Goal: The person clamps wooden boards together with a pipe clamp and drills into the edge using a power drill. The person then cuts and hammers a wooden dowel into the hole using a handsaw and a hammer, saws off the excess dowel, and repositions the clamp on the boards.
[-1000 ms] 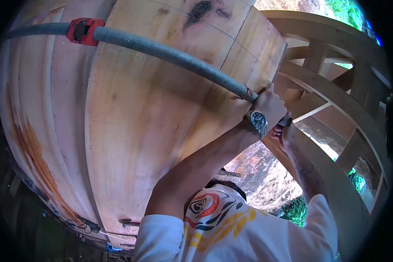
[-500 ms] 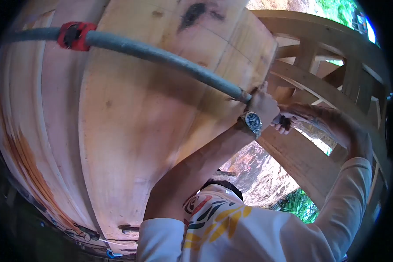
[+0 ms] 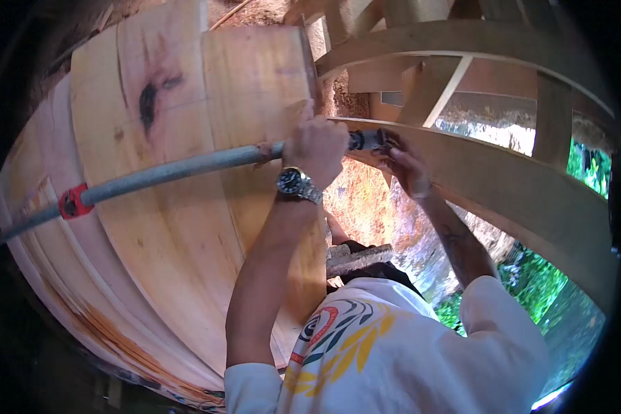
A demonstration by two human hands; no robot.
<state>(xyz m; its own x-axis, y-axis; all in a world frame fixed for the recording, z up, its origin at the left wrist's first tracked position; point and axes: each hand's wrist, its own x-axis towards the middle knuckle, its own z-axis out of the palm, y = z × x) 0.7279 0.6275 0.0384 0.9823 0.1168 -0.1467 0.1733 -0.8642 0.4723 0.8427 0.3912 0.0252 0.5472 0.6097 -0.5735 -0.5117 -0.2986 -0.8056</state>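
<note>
A grey pipe clamp (image 3: 179,168) lies across wide, pale wooden boards (image 3: 165,241) that are set edge to edge. Its red jaw (image 3: 74,201) sits on the pipe toward the left. My left hand (image 3: 317,148), with a metal watch on the wrist, is closed around the clamp's right end at the board edge. Beyond that hand sticks out the dark screw end (image 3: 366,140) of the clamp. My right hand (image 3: 406,164) has its fingers curled at this end; part of their hold is hidden.
Curved wooden framing (image 3: 476,155) with crosspieces stands close on the right. A rough piece of wood (image 3: 359,261) lies below my hands, near my body. Green plants (image 3: 552,269) and bright ground show through the gaps. Dark knot marks (image 3: 148,103) are on the far boards.
The view has turned, so the clamp and boards sit differently in it. My left hand keeps its place on the clamp, while my right hand has shifted its grip at the screw end.
</note>
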